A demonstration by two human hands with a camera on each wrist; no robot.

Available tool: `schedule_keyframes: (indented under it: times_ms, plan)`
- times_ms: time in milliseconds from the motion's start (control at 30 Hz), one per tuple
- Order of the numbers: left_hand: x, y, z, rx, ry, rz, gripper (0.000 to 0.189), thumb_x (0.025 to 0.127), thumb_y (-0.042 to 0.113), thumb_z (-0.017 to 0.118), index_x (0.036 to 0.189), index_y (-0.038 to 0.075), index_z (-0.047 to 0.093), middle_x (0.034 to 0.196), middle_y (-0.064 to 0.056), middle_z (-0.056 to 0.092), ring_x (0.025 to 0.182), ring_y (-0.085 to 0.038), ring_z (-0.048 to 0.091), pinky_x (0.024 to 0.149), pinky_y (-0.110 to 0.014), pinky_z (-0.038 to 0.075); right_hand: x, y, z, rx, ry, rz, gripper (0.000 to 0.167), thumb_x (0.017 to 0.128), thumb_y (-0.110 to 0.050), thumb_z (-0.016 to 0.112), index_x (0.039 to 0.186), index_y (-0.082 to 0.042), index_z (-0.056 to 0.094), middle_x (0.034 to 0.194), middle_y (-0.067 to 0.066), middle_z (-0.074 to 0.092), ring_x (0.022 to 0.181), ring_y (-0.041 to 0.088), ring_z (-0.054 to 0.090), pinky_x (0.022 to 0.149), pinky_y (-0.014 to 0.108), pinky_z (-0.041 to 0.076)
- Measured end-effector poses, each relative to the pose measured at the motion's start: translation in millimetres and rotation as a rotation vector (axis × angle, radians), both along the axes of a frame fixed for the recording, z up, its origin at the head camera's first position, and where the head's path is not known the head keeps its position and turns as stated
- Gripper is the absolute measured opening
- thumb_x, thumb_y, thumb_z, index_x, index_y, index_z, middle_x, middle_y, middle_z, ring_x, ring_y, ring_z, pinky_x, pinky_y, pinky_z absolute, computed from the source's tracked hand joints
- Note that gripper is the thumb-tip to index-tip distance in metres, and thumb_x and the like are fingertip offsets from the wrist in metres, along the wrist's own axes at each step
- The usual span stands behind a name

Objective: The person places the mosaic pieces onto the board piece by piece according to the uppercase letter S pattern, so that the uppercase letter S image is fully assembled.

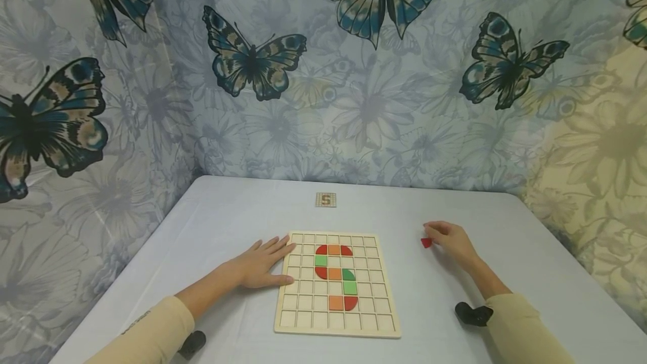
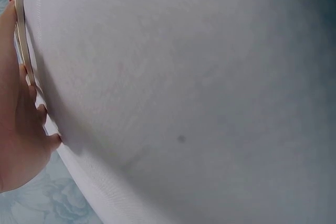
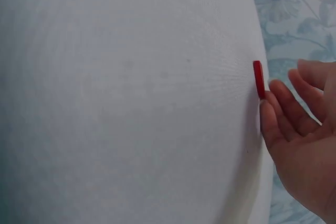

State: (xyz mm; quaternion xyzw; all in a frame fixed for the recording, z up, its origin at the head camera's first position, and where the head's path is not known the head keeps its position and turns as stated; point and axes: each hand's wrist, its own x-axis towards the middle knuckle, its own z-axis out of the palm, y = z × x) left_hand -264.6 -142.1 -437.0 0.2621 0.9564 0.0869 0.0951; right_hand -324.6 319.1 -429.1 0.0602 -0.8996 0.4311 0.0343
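My right hand (image 1: pixel 451 242) pinches a small red piece (image 1: pixel 426 242) between thumb and fingertips, above the table right of the board. In the right wrist view the red piece (image 3: pixel 258 79) shows edge-on at the fingertips. My left hand (image 1: pixel 259 265) lies with fingers spread and straight, touching the left edge of a wooden grid board (image 1: pixel 371 319). On the board, red and dark green quarter-round pieces, orange squares (image 1: pixel 335 273) and light green squares (image 1: pixel 349 287) form an S-like curve. The left wrist view shows the left hand (image 2: pixel 21 114) beside the board's edge.
A small square card (image 1: pixel 326 200) with an S pattern lies behind the board. Both stand on a white-covered table (image 1: pixel 242 206). Butterfly-patterned cloth (image 1: pixel 283 128) hangs behind and at the left side. Black wrist straps or devices (image 1: pixel 472 314) sit under the sleeves.
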Motion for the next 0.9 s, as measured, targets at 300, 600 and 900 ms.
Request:
schedule_keyframes:
  times_ms: [300,600,900]
  plan:
    - [0.4,0.0,0.4,-0.002,0.001,-0.003,0.087,0.087,0.073,0.039,0.154,0.021,0.022,0.159,-0.004,0.013,0.142,-0.031,0.014,0.11,-0.056,0.013,0.9,3.2,-5.1,0.109,0.059,0.111,0.032,0.089,-0.008,0.067,0.118,0.006,0.061,0.109,0.021,0.065,0.101,0.035,0.06,0.083,0.041,0.048]
    - [-0.2,1.3,0.5,-0.004,-0.005,0.007,0.088,0.086,0.075,0.039,0.153,0.021,0.022,0.158,-0.003,0.014,0.142,-0.03,0.015,0.11,-0.055,0.013,3.6,1.0,-5.6,0.135,0.066,0.19,0.034,0.082,0.004,0.07,0.116,0.005,0.062,0.108,0.019,0.065,0.099,0.035,0.06,0.084,0.045,0.05]
    - [0.0,1.1,0.6,-0.008,-0.003,0.002,0.087,0.086,0.074,0.039,0.153,0.022,0.022,0.158,-0.002,0.014,0.142,-0.03,0.015,0.11,-0.056,0.013,2.2,-3.1,-3.3,0.175,0.037,0.184,0.034,0.082,0.005,0.069,0.115,0.003,0.064,0.102,0.015,0.064,0.09,0.028,0.058,0.074,0.035,0.049]
